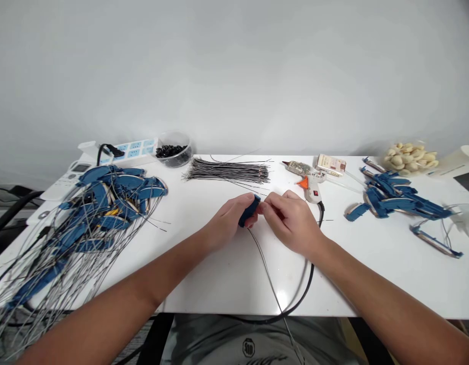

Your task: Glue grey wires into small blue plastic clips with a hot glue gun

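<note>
A small dark blue piece (pixel 249 212) is gripped between the thumb and fingers of my left hand (pixel 231 217), above the middle of the white table. My right hand (pixel 289 219) is closed in a pinch at the right edge of that piece; what its fingertips hold is too small to make out. Thin grey wires (pixel 267 271) hang from below the blue piece and run down past the table's front edge. Behind my hands lies a bundle of dark thin wires (pixel 228 171). A white glue gun (pixel 313 188) with an orange trigger rests just beyond my right hand.
Blue pieces with long wires (pixel 116 203) are heaped at the left, more blue pieces (pixel 394 195) at the right. A bowl of black parts (pixel 174 151), a power strip (pixel 135 150), a small box (pixel 331 165) and a bag of cream pieces (pixel 409 157) stand along the back. The gun's black cable (pixel 308 284) loops forward.
</note>
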The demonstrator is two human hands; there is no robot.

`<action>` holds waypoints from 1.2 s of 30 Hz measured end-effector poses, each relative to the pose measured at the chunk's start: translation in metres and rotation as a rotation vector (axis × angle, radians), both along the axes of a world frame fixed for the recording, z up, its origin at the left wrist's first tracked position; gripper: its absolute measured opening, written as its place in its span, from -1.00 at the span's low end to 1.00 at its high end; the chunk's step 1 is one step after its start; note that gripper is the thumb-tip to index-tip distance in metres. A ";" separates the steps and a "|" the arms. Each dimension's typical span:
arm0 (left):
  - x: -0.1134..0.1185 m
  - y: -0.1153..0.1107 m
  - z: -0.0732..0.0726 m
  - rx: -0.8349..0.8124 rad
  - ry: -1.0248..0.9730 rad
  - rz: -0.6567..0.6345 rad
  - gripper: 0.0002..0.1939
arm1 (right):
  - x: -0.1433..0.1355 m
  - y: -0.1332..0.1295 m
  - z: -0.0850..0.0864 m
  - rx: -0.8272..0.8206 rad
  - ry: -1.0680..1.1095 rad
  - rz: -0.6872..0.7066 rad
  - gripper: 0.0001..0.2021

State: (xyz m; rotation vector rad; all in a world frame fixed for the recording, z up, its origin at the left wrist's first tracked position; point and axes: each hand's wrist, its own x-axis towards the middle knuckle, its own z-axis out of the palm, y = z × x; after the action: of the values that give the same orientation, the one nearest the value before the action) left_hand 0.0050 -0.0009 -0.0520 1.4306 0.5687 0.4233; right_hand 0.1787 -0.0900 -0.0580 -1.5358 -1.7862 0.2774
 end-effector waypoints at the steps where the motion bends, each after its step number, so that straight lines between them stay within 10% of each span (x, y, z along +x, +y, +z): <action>1: 0.000 0.000 -0.001 0.007 -0.001 0.002 -0.53 | 0.000 0.000 0.000 -0.003 -0.002 0.005 -0.69; 36: -0.002 0.007 0.001 0.030 0.006 -0.077 -0.60 | 0.002 0.004 -0.004 -0.034 0.018 0.102 -0.68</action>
State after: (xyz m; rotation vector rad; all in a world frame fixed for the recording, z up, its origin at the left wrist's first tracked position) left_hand 0.0031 0.0060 -0.0507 1.4781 0.5119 0.3680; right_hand 0.1808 -0.0864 -0.0619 -1.4626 -1.8573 0.3719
